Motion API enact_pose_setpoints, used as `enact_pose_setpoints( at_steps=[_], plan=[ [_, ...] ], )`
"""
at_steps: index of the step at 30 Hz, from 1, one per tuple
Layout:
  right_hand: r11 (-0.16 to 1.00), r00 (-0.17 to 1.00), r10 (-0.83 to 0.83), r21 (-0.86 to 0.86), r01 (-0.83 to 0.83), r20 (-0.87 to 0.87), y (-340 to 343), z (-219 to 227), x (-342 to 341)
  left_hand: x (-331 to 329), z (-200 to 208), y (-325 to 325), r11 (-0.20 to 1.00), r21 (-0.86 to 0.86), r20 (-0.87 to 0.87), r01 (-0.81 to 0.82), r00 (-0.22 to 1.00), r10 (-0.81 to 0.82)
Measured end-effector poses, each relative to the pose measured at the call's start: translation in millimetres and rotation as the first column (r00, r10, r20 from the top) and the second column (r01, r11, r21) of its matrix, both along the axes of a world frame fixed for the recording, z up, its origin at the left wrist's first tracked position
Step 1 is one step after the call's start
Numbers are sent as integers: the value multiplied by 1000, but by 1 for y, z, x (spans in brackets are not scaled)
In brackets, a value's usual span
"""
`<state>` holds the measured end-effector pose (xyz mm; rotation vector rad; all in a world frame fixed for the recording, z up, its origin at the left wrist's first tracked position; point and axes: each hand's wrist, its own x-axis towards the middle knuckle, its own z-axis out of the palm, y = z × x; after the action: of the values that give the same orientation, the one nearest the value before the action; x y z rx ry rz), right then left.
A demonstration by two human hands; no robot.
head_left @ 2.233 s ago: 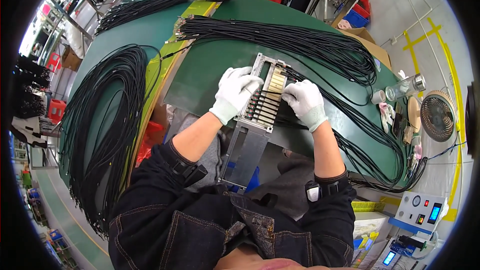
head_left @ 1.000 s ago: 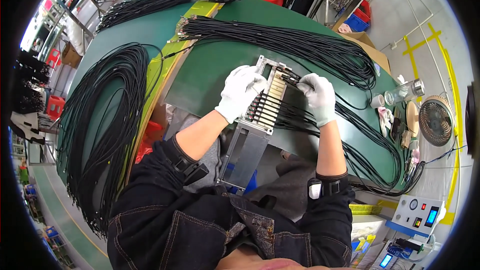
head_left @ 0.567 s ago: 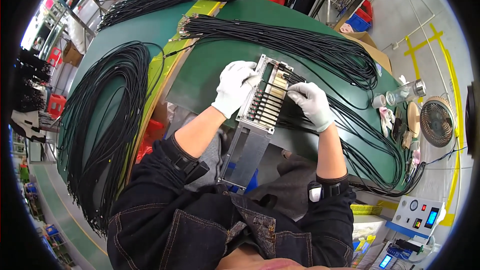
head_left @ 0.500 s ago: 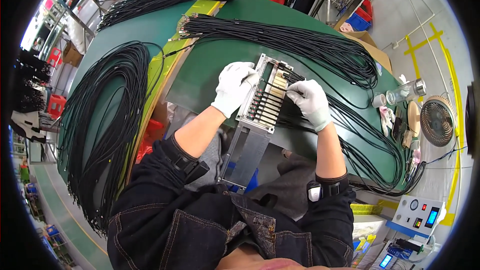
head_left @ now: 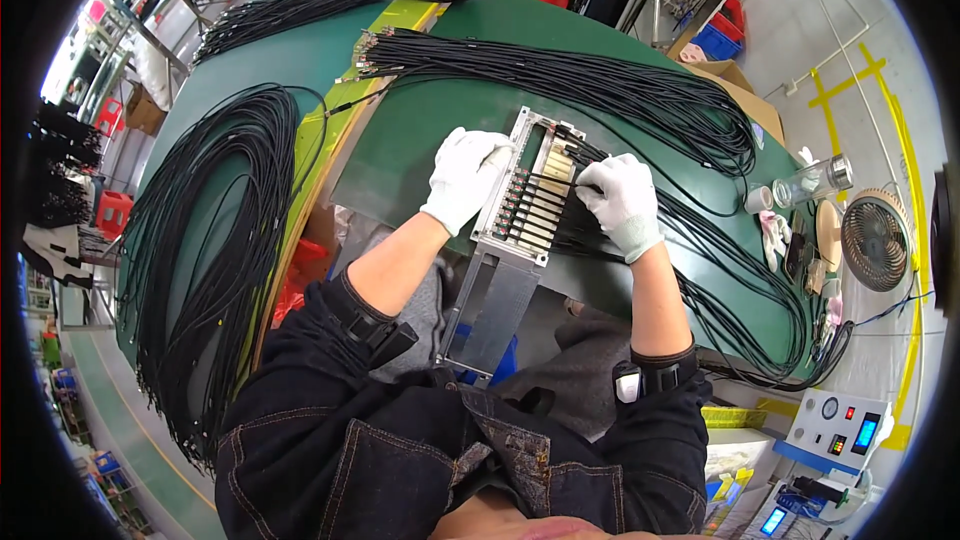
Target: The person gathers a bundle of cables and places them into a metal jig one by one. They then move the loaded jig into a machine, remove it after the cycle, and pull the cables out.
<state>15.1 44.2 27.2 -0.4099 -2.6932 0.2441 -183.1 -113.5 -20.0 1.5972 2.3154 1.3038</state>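
We see a grey metal fixture plate (head_left: 520, 202) lying on the green table (head_left: 420, 120), its slotted rows filled with black cable ends. Our left hand (head_left: 465, 176), gloved white, rests flat on its left edge with fingers loose. Our right hand (head_left: 622, 202) pinches a black cable (head_left: 556, 178) over the slots. Loose black cable bundles (head_left: 560, 75) crowd behind; a small fan (head_left: 875, 240) stands right.

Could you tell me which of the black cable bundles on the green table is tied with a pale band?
The far bundle at the table's top edge: a pale band wraps it near one end, while the big coil lies loose.
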Motion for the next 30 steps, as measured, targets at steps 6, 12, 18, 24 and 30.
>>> enact_pose_setpoints(
  at_steps=[6,12,18,24,30],
  plan=[
    [1000,1000,9,9,-9,-18,-6,-4,-4,24,11,0,993,6,-193,118,974,-115],
    [990,989,-136,35,138,-59,8,5,-7,32,16,6,977,-156,-417,148,887,-200],
    [973,978,-209,108,206,21,29,-14,-4,28,5,10,985,-66,-370,159,913,-172],
    [999,994,38,-21,-40,-105,8,0,-10,19,9,16,976,219,-161,19,987,17],
    [991,986,82,-97,-97,-144,-24,7,-22,18,16,15,942,236,-144,240,967,-210]
  ],
)
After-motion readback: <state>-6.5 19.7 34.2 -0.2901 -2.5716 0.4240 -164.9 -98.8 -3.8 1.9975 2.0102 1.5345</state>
